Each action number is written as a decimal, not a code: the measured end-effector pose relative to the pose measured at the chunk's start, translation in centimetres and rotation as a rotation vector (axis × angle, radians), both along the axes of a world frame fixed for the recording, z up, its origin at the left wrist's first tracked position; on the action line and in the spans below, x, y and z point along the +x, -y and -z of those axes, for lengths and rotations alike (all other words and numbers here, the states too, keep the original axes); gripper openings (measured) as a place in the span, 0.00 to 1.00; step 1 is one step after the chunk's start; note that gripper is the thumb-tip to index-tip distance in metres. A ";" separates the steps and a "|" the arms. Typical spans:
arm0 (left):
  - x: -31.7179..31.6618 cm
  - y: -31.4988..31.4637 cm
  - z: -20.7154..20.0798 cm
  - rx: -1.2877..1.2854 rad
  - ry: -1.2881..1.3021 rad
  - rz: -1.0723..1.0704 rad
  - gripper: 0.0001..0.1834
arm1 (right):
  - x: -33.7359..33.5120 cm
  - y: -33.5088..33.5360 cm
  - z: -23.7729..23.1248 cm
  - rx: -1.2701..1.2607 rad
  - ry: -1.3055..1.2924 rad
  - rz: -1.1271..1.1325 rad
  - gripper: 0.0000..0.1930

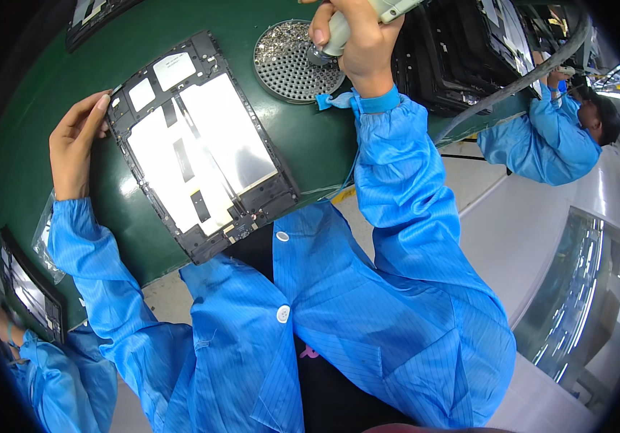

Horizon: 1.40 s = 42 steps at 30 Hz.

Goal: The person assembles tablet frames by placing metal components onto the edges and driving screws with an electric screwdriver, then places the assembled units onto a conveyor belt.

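Note:
An opened tablet (241,130), its black frame holding silvery battery panels, lies tilted on the green table in front of me, its lower edge close to my body. My left hand (75,141) grips the tablet's upper left corner between thumb and fingers. Farther right, my right hand (367,50) is wrapped round a pale electric screwdriver (340,32). The screwdriver's tip end is over the right part of a round metal screw tray (295,81), which has rows of holes and loose screws heaped at its far side. A blue wrist strap (380,102) circles my right wrist.
Several black tablet housings (436,68) are stacked at the right, with a thick grey cable (526,85) passing by them. Another device (93,18) lies at the far left. A tablet (32,289) and a clear plastic bag (44,245) are lower left. Co-workers in blue sit on both sides.

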<state>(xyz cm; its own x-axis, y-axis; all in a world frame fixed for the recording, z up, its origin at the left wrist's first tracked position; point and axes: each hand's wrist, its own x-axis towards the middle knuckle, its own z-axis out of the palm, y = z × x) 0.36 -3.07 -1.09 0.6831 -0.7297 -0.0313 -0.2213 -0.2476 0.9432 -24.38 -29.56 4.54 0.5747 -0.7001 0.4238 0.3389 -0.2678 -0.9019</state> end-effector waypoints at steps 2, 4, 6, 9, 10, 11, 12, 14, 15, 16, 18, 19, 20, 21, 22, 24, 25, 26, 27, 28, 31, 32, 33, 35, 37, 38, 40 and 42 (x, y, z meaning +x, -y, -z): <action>-0.1 0.0 -0.1 -0.002 0.002 -0.003 0.14 | -0.1 0.0 0.0 0.004 -0.012 -0.021 0.08; -0.1 0.1 -0.1 0.001 -0.001 -0.004 0.13 | 0.1 -0.3 -0.1 0.031 0.023 -0.022 0.08; 0.1 -0.1 0.0 0.002 -0.003 0.003 0.14 | 0.2 -0.3 -0.1 0.059 0.059 -0.025 0.07; 0.2 -0.1 0.0 0.003 -0.007 0.012 0.13 | 0.1 0.2 0.4 0.025 0.027 -0.048 0.07; 0.2 -0.1 -0.1 0.003 -0.009 0.013 0.13 | 0.1 0.4 0.7 0.026 0.041 -0.050 0.07; 0.1 0.0 -0.1 0.001 -0.008 0.017 0.13 | 0.1 0.5 0.8 0.026 0.055 -0.049 0.07; 0.0 0.1 -0.2 0.000 -0.009 0.007 0.13 | 0.0 0.4 0.7 0.023 0.056 -0.045 0.07; 0.0 0.1 -0.2 -0.005 -0.007 -0.003 0.13 | 0.0 0.1 0.3 0.032 -0.002 -0.006 0.07; 0.0 0.0 -0.1 -0.007 -0.018 0.002 0.13 | 0.1 -0.1 0.2 0.029 0.001 -0.006 0.07; 0.1 0.0 0.0 -0.010 -0.029 0.006 0.13 | 0.2 -0.4 0.0 0.044 0.019 0.017 0.07; 0.0 -0.1 -0.2 -0.008 -0.014 0.019 0.13 | 0.6 -0.7 -0.3 0.055 0.041 0.032 0.07; -0.1 0.0 -0.4 -0.001 -0.003 0.036 0.14 | 0.5 -0.7 -0.2 0.051 0.038 0.047 0.07; -0.2 -0.1 -0.5 -0.006 0.002 0.043 0.14 | 0.5 -0.6 -0.1 0.048 0.035 0.060 0.07; 0.0 -0.2 -0.4 -0.010 0.005 0.034 0.14 | 0.3 -0.6 0.0 0.044 0.037 0.050 0.07; 0.2 -0.2 -0.3 -0.022 -0.010 0.065 0.14 | 0.1 -0.4 0.0 0.025 -0.004 0.040 0.07; 0.2 -0.1 -0.4 -0.046 -0.018 0.098 0.14 | 0.2 -0.6 -0.2 0.022 -0.008 0.033 0.07; 0.4 -0.1 -0.3 -0.049 -0.015 0.090 0.14 | 0.2 -0.6 -0.3 0.019 -0.005 0.024 0.07; 0.6 0.0 -0.2 -0.038 -0.030 0.093 0.14 | 0.0 -0.5 -0.4 0.024 -0.023 0.021 0.07; 0.7 -0.1 -0.2 -0.027 -0.045 0.097 0.14 | 0.0 -0.5 -0.5 0.029 -0.041 0.019 0.07; 0.6 -0.1 -0.3 -0.065 -0.080 0.086 0.14 | 0.3 -0.7 -0.6 0.029 -0.034 0.030 0.07; 1.0 -0.2 0.0 -0.082 -0.129 0.093 0.14 | 0.8 -1.4 -1.4 0.043 -0.048 0.071 0.08; 0.9 -0.2 -0.2 -0.079 -0.144 0.083 0.15 | 0.9 -1.5 -1.8 0.011 -0.045 0.027 0.09; 0.9 -0.2 -0.1 -0.080 -0.141 0.073 0.15 | 1.2 -1.8 -2.2 0.010 -0.043 0.018 0.09; 1.1 -0.4 0.0 -0.093 -0.162 0.095 0.15 | 2.0 -3.0 -3.4 0.068 0.032 -0.055 0.10; 0.8 -0.6 -0.2 -0.107 -0.149 0.103 0.15 | 3.5 -3.9 -4.1 0.087 0.045 -0.120 0.10; 0.7 -0.5 -0.1 -0.120 -0.162 0.117 0.15 | 4.5 -4.4 -4.1 0.121 0.067 -0.185 0.10; 1.2 -0.4 0.5 -0.109 -0.164 0.154 0.15 | 7.0 -5.7 -4.4 0.147 0.100 -0.281 0.10; 1.0 -0.3 0.1 -0.101 -0.182 0.155 0.15 | 10.1 -7.1 -4.3 0.178 0.096 -0.348 0.10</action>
<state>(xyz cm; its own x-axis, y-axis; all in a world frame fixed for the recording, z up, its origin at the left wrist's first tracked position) 1.31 -2.78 -1.21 0.5525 -0.8310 -0.0646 -0.0740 -0.1261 0.9893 -14.25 -22.46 8.84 0.7540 -0.5382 0.3767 0.4666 0.0350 -0.8838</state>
